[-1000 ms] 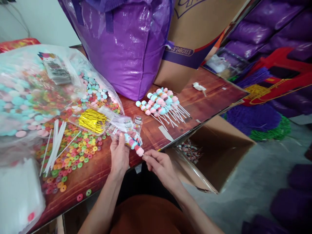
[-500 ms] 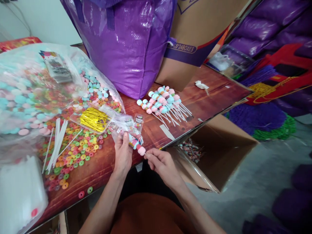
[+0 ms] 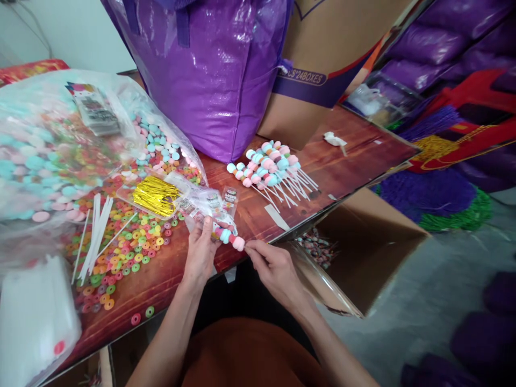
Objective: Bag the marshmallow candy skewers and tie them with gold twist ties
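head view: we record the left hand (image 3: 200,250) with fingers curled closed and thumb uppermost on one end of the candy skewer (image 3: 233,238); the right hand (image 3: 276,269) has its fingers pinched together on the pink end, any stick there too fine for us to make out. the skewer lies between the hands, near the front edge of the surface (image 3: 159,280). just beyond the left hand we note clear packets (image 3: 207,200) and gold ties (image 3: 155,194); farther right, a pile of skewers (image 3: 274,163) lies before a purple bag (image 3: 201,80).
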Demonstrator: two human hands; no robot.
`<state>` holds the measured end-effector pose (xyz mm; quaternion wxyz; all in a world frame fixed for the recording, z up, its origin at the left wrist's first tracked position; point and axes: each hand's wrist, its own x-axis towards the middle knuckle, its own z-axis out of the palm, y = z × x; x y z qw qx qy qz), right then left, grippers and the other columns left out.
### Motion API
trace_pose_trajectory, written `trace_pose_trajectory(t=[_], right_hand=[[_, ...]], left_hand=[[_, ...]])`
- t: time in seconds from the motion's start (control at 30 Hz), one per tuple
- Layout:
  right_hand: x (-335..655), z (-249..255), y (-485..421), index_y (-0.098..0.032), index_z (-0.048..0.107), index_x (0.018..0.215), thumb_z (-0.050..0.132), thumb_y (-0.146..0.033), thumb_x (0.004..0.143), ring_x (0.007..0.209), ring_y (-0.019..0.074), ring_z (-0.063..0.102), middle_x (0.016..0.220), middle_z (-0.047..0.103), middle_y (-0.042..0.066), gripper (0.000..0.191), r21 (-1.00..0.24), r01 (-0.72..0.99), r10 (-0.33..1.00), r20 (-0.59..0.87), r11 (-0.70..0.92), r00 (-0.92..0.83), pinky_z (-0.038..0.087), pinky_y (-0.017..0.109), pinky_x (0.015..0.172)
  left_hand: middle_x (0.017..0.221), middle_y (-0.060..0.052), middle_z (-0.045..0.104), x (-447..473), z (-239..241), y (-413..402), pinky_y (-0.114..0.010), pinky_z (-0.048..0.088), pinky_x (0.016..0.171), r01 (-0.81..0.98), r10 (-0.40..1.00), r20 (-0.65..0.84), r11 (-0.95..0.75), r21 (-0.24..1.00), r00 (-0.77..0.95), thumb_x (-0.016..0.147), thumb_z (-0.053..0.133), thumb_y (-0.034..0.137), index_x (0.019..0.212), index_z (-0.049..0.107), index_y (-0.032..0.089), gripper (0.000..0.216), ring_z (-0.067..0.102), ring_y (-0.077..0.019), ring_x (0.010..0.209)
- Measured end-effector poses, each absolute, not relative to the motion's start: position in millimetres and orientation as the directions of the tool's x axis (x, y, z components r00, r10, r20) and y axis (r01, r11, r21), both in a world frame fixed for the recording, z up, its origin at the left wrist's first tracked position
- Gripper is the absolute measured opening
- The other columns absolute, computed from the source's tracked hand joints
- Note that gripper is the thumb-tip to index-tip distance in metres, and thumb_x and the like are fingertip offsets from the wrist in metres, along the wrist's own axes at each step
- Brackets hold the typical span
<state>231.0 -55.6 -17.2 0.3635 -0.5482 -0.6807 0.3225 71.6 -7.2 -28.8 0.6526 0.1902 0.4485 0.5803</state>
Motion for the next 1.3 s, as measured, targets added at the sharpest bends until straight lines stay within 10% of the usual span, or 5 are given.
trace_pose_trajectory(t=[0.23,0.9,1.3], right_hand=[[214,-26,-64,-0.018,0.066,0.089,0.042,-0.013,0.098,0.060,0.0131,0.057,0.070,0.064,0.003,0.026,-0.636,0.661,0.916,0.308,0.398,-0.255,0.042,0.023,0.061],[229,-34,-59,-0.017,0.066,0.094,0.048,-0.015,0.099,0.062,0.0125,0.060,0.076,0.068,0.003,0.018,-0.717,0.579,0.918,0.360,0.387,-0.168,0.044,0.022,0.062],[206,-37,-65,-0.014,0.066,0.088,0.041,-0.009,0.100,0.055,0.0119,0.054,0.064,0.060,0.002,0.028,-0.423,0.774,0.840,0.481,0.472,-0.250,0.041,0.023,0.060]], left_hand=[[0.089,-0.008,0.074,74,-28,-5,-0.039,0.056,0.084,-0.676,0.905,-0.389,0.178,0.715,-0.174,0.077,0.077,0.049,0.095,0.064,0.018,0.038,0.073,-0.0235,0.090],[0.077,-0.005,0.074,68,-24,-6,-0.041,0.058,0.084,-0.627,0.881,-0.471,0.394,0.672,0.049,0.078,0.077,0.050,0.089,0.063,0.018,0.037,0.074,-0.0262,0.093],[0.084,-0.004,0.073,80,-32,-13,-0.033,0.056,0.087,-0.633,0.909,-0.417,0.326,0.702,0.006,0.077,0.079,0.044,0.088,0.069,0.016,0.031,0.071,-0.0185,0.087]])
